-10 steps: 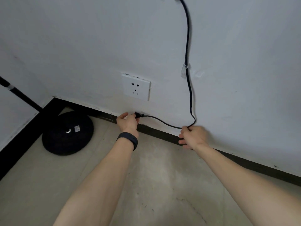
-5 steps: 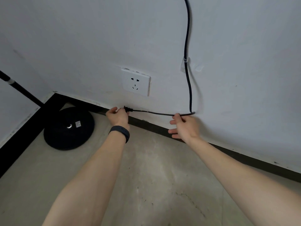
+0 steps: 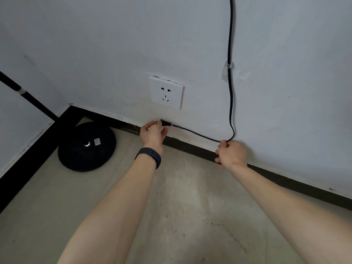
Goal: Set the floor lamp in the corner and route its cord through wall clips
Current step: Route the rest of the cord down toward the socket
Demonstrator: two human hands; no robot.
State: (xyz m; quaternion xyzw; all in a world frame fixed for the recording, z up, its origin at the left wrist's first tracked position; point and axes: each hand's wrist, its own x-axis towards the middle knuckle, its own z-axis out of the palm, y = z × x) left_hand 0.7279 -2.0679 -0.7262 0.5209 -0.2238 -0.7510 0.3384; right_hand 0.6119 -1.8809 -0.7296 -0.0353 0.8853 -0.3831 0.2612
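Half a second on, the taut horizontal run of cord (image 3: 198, 134) had sagged into a shallow downward slope, and the right hand (image 3: 231, 154) had dropped lower against the dark baseboard (image 3: 190, 149), leaving a small loop of slack just above its knuckles. That hand was pinched closed around the cord at the bend. The left hand (image 3: 153, 133) sat below the wall socket (image 3: 166, 92), fingers (image 3: 149, 124) loosely curled and holding the plug (image 3: 165, 123) at its tip; whether the thumb pressed the plug firmly was hard to tell from this angle. Above, the cord ran up through a clear wall clip (image 3: 227, 68) and out of view at the top edge. The lamp base (image 3: 86, 146) rested on the floor in the corner, its pole (image 3: 28, 96) slanting up to the left. By the look of it, the routing was nearly done, and the new slack would probably give enough length to lift the plug to the socket.
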